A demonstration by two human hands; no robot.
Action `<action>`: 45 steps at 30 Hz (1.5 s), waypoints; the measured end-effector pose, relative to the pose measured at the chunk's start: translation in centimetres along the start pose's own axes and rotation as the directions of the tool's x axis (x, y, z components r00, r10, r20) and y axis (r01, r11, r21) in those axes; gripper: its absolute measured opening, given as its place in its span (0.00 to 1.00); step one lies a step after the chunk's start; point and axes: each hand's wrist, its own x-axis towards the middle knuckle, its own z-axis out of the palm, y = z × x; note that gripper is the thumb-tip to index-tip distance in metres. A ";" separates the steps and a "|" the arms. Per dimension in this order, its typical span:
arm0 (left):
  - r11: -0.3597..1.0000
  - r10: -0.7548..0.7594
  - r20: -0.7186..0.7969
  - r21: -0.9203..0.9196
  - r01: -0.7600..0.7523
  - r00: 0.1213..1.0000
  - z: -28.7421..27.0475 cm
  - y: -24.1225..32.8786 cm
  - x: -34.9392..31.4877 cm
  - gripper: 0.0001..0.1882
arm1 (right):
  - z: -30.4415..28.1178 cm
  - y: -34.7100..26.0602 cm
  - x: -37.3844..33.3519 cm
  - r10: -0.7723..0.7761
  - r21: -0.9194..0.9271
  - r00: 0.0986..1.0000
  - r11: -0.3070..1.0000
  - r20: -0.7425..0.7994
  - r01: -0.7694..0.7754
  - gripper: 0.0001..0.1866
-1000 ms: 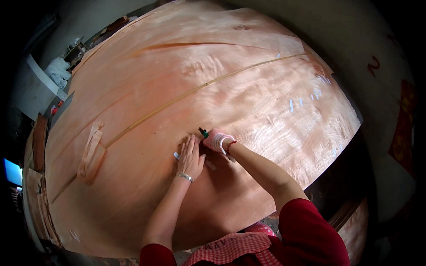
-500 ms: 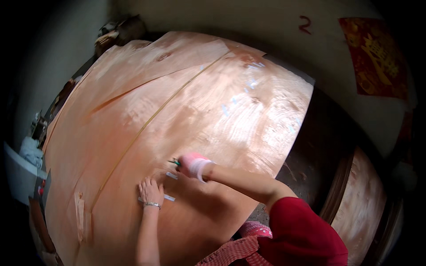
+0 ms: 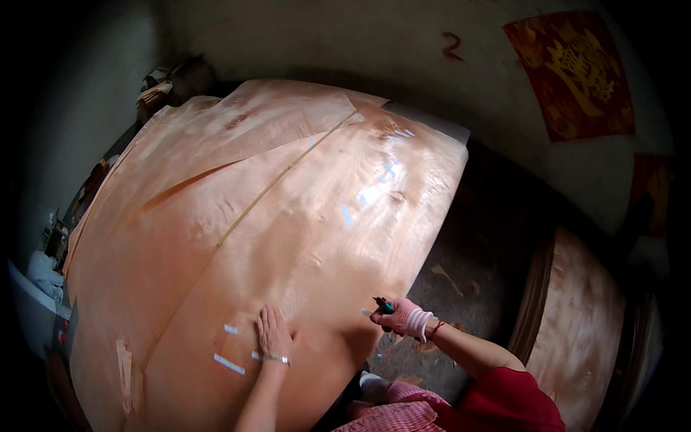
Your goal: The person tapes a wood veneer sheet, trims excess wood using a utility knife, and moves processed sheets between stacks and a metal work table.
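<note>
A large sheet of reddish wood veneer (image 3: 216,288) lies spread before me. My left hand (image 3: 274,333), bare and with a metal band at the wrist, rests flat on it, fingers stretched out. Beside that hand are short whitish tape strips (image 3: 229,364), one partly under the wrist. My right hand (image 3: 410,319), in a pink and white glove, is closed round a small green and black knife-like tool (image 3: 384,305) at the sheet's right edge. A small pale strip (image 3: 366,312) shows by the tool's tip; whether it touches the tool I cannot tell.
A long thin strip (image 3: 252,207) runs diagonally across the veneer, near an overlapping sheet (image 3: 302,122). More pale blue tape pieces (image 3: 347,215) lie toward the far right. Another veneer stack (image 3: 576,331) stands at the right, past a dark floor (image 3: 468,288) with scraps.
My right hand has moved right with the tool, from mid-sheet to the sheet's right edge. My left hand has shifted right, leaving two tape strips exposed on its left. The view has turned somewhat.
</note>
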 end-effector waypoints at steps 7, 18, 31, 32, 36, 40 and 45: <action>0.998 -0.021 0.102 -0.054 0.027 0.995 -3.0 7.1 -15.2 0.38 | -6.7 4.9 -2.7 0.066 0.096 0.994 0.994 -0.086 -0.057 0.13; 0.991 -0.052 -0.215 -0.134 0.023 0.975 -2.6 9.5 9.7 0.28 | -22.1 3.4 8.8 0.009 0.246 0.982 0.969 -0.190 0.038 0.11; 0.966 0.211 -0.099 -0.131 -0.223 0.973 -2.7 14.6 19.5 0.13 | -37.7 0.4 16.8 -0.103 0.297 0.980 0.943 -0.169 0.150 0.10; 0.964 0.188 -0.136 -0.164 -0.210 0.973 -2.8 15.7 22.2 0.13 | -38.4 0.2 18.4 -0.181 0.298 0.961 0.924 -0.207 0.238 0.10; 0.900 0.317 -0.168 -0.256 -0.352 0.933 0.2 22.6 34.6 0.18 | -41.9 -4.2 23.9 -0.084 0.288 0.890 0.929 -0.448 0.232 0.09; 0.874 0.377 -0.279 -0.209 -0.439 0.883 3.1 30.2 45.0 0.25 | -44.7 -7.6 29.0 -0.005 0.215 0.863 0.968 -0.506 0.132 0.11; 0.851 0.387 -0.318 -0.238 -0.468 0.865 6.4 31.2 50.6 0.18 | -46.1 -9.1 29.3 0.023 0.365 0.939 0.924 -0.344 0.112 0.12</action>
